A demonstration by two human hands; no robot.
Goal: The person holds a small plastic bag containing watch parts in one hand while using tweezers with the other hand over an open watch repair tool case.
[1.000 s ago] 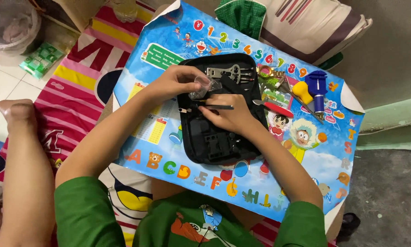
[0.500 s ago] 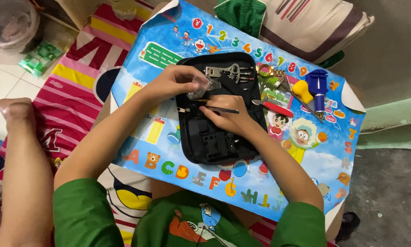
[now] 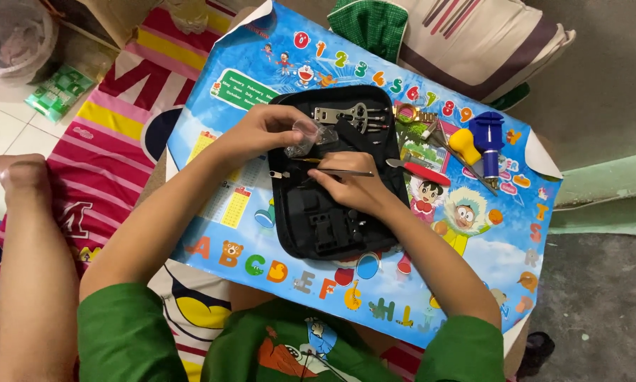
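While both hands meet over the black case, notes as seen from the head view:

Left hand: [image 3: 265, 134] fingers curled narrow, pinching a small clear plastic bag [image 3: 305, 139] at its edge; the bag sits just ahead of the fingertips, over the upper part of the case.
Right hand: [image 3: 349, 185] closed around a thin metal tool [image 3: 325, 171], which lies roughly crosswise and pokes out toward the left hand; whether it is tweezers or a pin tool I cannot tell.
Black case: [image 3: 332, 233] open flat under both hands, dark moulded pieces in its near part below the right hand.
Metal bracket: [image 3: 342, 114] silvery, in the case's far part, just beyond the left fingertips.
Beyond the right hand: red-handled tool [image 3: 424, 172], yellow-handled tool [image 3: 465, 145] and blue tool [image 3: 487, 141], near one another on the mat.
Mat: [image 3: 473, 255] bright children's poster with letters, numerals and cartoon figures, under the case.
Near the left elbow: striped pink and yellow cloth [image 3: 113, 141].
Far off the left hand: green packet [image 3: 60, 90] on the tiled floor.
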